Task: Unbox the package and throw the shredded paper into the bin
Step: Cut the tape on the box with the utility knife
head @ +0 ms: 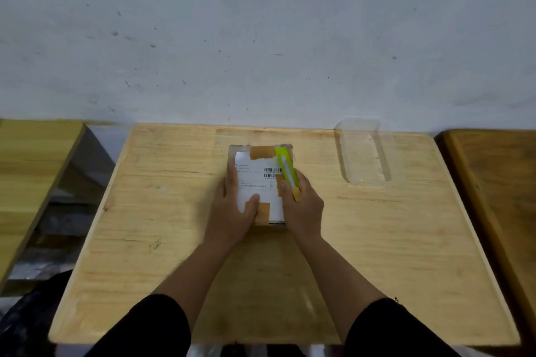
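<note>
A small package (pixel 258 180) with a white shipping label and brown tape patches lies in the middle of the wooden table (pixel 174 240). My left hand (pixel 232 209) presses on its left side, thumb on the label. My right hand (pixel 303 206) grips a lime-green utility knife (pixel 287 171) that lies along the package's right edge, pointing away from me. No shredded paper shows; the package is closed.
A clear plastic bin (pixel 365 151) stands at the back right of the table. Another wooden tabletop (pixel 32 171) is to the left and a darker one (pixel 499 182) to the right. A white wall is behind.
</note>
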Demonstrator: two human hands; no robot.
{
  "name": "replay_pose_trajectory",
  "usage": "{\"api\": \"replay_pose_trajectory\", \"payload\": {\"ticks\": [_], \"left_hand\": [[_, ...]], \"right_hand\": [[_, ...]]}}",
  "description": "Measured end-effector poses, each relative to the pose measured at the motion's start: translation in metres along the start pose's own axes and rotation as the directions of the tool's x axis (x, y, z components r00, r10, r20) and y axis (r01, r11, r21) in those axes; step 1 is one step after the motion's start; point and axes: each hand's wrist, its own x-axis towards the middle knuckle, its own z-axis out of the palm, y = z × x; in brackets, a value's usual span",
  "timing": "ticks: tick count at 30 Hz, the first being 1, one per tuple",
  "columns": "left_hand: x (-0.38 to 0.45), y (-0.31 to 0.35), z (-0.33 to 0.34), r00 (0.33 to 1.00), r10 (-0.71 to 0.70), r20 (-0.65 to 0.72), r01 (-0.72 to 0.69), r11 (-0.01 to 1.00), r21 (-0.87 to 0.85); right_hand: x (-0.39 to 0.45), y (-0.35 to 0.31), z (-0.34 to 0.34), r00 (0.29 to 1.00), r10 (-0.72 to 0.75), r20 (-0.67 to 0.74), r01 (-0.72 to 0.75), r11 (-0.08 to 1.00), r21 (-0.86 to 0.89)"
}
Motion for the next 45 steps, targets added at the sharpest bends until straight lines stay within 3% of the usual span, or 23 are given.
{"api": "replay_pose_trajectory", "payload": {"ticks": [8,15,19,25,28,32,37,45], "left_hand": [[-0.078,-0.016,-0.017,0.997,0.012,0.082,-0.009,1.000,-0.028],[-0.082,-0.021,-0.021,0.998,0.005,0.060,-0.001,0.998,-0.066],[-0.080,-0.021,-0.016,0.998,-0.015,0.054,0.018,0.999,-0.050],[-0.081,-0.024,-0.015,0.998,-0.001,0.061,0.004,0.999,-0.053],[-0.083,-0.023,-0.015,0.998,-0.002,0.068,0.006,0.998,-0.055],[-0.083,-0.021,-0.015,0.997,-0.013,0.075,0.016,0.999,-0.049],[-0.083,-0.023,-0.015,0.997,-0.013,0.080,0.017,0.999,-0.050],[-0.079,-0.021,-0.014,0.996,-0.038,0.084,0.041,0.998,-0.038]], "right_hand": [[-0.089,0.011,-0.004,0.998,0.060,-0.021,-0.061,0.996,-0.069],[-0.103,0.011,-0.022,0.987,0.149,0.053,-0.144,0.985,-0.101],[-0.102,0.022,-0.034,0.983,0.163,0.079,-0.163,0.987,-0.015],[-0.097,0.028,-0.042,0.902,0.219,0.371,-0.305,0.933,0.192],[-0.101,0.027,-0.047,0.872,0.201,0.446,-0.352,0.891,0.286],[-0.101,0.025,-0.044,0.896,0.242,0.373,-0.363,0.883,0.299],[-0.097,0.032,-0.036,0.949,0.255,0.188,-0.288,0.940,0.180],[-0.080,0.031,-0.043,0.943,0.266,0.201,-0.260,0.964,-0.057]]}}
